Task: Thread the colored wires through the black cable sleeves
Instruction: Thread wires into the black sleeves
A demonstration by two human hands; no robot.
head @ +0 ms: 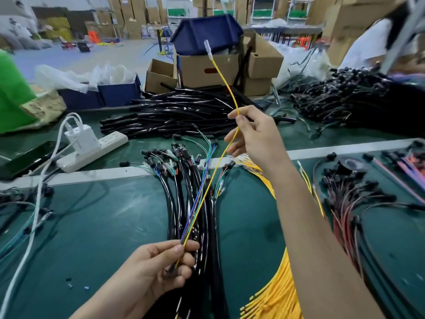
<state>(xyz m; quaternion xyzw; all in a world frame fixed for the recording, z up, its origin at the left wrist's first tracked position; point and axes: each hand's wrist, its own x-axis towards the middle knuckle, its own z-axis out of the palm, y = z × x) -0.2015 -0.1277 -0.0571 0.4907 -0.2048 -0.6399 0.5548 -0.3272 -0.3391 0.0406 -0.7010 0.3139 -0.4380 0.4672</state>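
Left hand (165,263) near the desk's near edge, fingers curled round a thin bundle of colored wires (201,199) (blue, green, yellow). Right hand (253,134) raised over mid-desk, thumb and forefinger pinching the yellow wire (228,85), other fingers loosely bent. Its clear-capped terminal (208,50) points up. Black cable sleeves (174,113) piled toward the far edge. Sleeved harnesses (174,203) lie below the held wires. Loose yellow wires (278,284) lie beside the right forearm.
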